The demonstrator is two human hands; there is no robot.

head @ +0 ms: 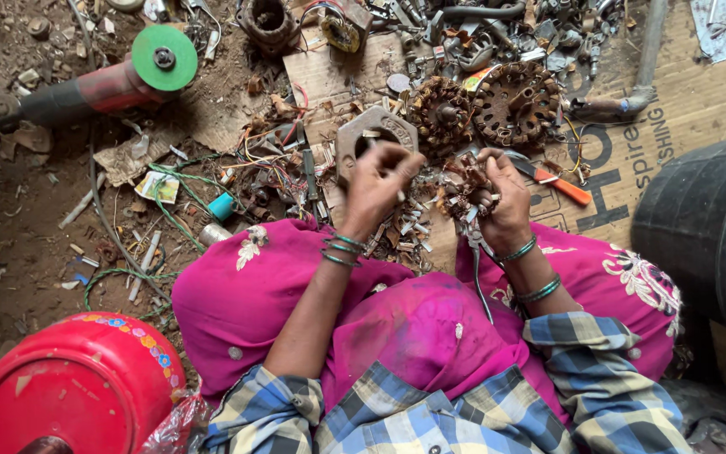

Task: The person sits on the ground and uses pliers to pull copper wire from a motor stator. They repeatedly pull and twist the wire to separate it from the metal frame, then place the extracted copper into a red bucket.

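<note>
The ground here is bare brown dirt (18,277), littered with scraps, snipped wires and bits of metal. Flattened sheets of tan printed cardboard (691,101) cover it on the far side, and most of the salvage lies on them. A heap of grey metal parts and tubes (497,34) crowds the top edge, with two rusty round wound motor cores (485,105) lying side by side just below it. A grey octagonal metal housing with a round hole (373,134) lies just beyond the left hand. Off to the left rests a red angle grinder with a green disc (119,80).

A black round tub (691,219) stands at the right; tangled wire shows inside it at the picture's edge, though I cannot tell more. At the lower left sits a red plastic jar with a painted flower band (77,387); its top is covered, so its contents are hidden.

The person sits on the ground, magenta cloth (430,328) over the knees. The right hand (504,202) is clenched around a small rusty tangle of copper winding and metal (468,192), held above the lap. The left hand (377,187) has its fingers pressed together, pinching something too small to make out, right beside that bundle. A slim grey metal tool (478,261) hangs down below the right hand.
</note>
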